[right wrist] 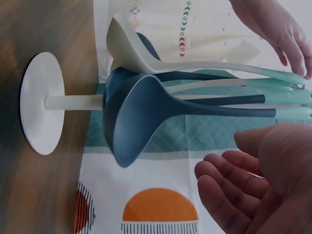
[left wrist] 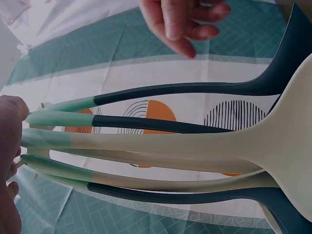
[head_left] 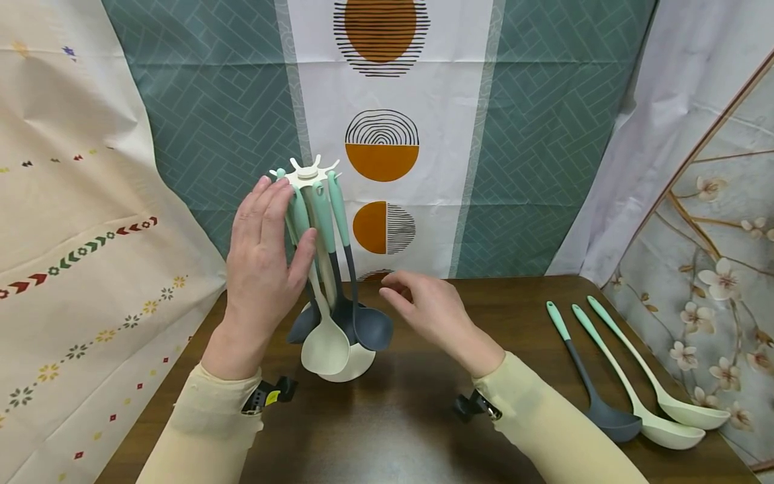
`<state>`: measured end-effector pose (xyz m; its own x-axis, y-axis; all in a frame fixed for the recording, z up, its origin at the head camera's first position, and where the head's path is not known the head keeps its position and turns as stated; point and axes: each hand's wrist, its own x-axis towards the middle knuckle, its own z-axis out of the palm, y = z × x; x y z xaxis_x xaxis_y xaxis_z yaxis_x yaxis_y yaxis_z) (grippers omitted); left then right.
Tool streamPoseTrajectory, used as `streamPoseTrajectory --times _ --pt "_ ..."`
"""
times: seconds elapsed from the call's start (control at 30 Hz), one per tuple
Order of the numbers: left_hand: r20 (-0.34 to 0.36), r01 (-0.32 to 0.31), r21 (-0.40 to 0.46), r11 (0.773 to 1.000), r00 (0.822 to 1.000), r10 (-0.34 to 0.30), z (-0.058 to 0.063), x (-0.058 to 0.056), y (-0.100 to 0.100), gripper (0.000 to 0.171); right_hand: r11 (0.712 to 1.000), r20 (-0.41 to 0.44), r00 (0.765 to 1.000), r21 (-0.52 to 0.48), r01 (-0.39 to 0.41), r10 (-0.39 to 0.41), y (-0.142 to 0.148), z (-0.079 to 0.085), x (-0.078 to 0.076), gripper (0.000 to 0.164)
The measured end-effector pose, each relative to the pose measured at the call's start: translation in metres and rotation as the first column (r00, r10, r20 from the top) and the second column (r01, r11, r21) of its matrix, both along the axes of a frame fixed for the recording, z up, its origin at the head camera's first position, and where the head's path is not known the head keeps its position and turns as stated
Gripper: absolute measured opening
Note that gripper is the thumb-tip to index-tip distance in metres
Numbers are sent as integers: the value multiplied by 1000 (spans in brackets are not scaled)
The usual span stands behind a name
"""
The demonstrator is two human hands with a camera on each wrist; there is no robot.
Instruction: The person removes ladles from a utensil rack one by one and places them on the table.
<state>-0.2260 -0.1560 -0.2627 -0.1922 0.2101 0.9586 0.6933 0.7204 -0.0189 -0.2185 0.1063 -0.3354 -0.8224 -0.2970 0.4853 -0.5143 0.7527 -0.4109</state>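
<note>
A printed cream cloth (head_left: 91, 269) hangs down the far left of the frame. Left of centre, the left hand (head_left: 260, 242) is raised to the top of a utensil stand (head_left: 347, 370), its fingers nearly straight, its thumb apart from them, fingertips at the mint handles; it grips nothing firmly that I can see, and this placing looks meant to steady a handle near its hook.

The stand is upright at centre-left on the wooden table (head_left: 411, 417), its round base presumably wide to balance the load. From the spoked hook ring (head_left: 306, 173) utensils hang by their handle ends, so the heads dangle low around the pole, above the base: a cream ladle (head_left: 325, 346) in front and a dark ladle (head_left: 373, 329) at its right, with more behind, partly hidden.

Just right of that dark ladle, at the centre, the right hand (head_left: 435, 312) hovers with fingers loosely bent, holding nothing, near enough, I judge, to help without crowding the left.

At lower right, a loose dark ladle (head_left: 615, 420) and two loose cream ladles (head_left: 671, 433) lie side by side, handles pointing up the frame, probably so that each can be picked up separately.
</note>
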Motion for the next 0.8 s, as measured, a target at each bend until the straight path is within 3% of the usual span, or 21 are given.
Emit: streamPoseTrajectory --times 0.8 --pt "13 -14 18 1000 1000 14 0 -2 1 54 995 37 998 -91 -41 45 -37 12 -11 27"
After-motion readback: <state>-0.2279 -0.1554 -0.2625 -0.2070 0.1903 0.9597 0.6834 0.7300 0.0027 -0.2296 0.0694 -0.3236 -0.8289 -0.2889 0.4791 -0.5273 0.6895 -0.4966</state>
